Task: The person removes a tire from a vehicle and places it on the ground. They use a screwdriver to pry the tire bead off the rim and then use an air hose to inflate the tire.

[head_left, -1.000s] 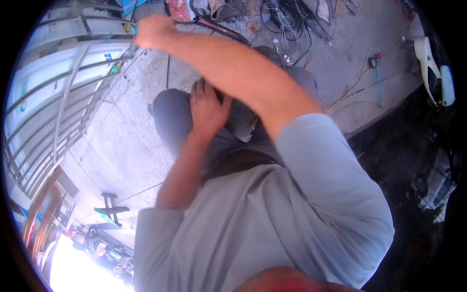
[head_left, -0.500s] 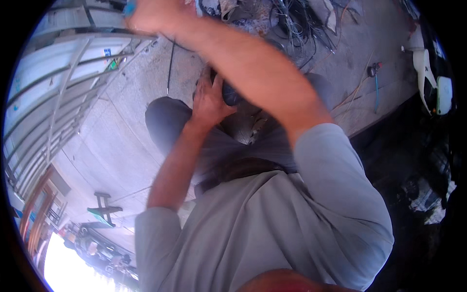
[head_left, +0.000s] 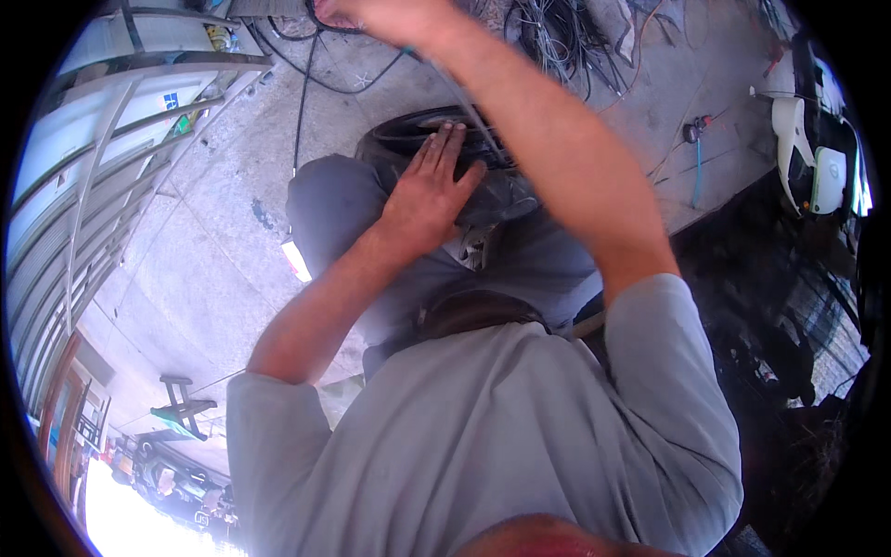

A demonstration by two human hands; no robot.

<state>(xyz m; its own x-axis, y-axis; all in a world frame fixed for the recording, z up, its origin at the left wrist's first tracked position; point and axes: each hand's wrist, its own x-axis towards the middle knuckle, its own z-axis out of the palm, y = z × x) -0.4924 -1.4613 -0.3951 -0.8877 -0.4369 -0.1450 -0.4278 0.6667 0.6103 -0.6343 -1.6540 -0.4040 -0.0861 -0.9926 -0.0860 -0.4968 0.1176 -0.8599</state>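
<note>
Right hand (head_left: pixel 364 11) shifts toward twelve o'clock (I cannot tell its grip). Left hand (head_left: pixel 425 200) rests, thumb spread, on the black wheel (head_left: pixel 382 144), which could slip if pressure eases.

A rack of grey metal bars (head_left: pixel 186 61) stands along the left side of the pale grey stone floor (head_left: pixel 213 269). Lower down, a small dark stool (head_left: pixel 184 406) sits near a brown wooden frame (head_left: pixel 58 399). At the top lies a messy heap of thin black and grey wires (head_left: pixel 552 51). To the right, a small dark tool (head_left: pixel 691 133) has a thin blue cord (head_left: pixel 698 181) beside it. Farther right is a curved white plastic panel (head_left: pixel 787 153).
</note>
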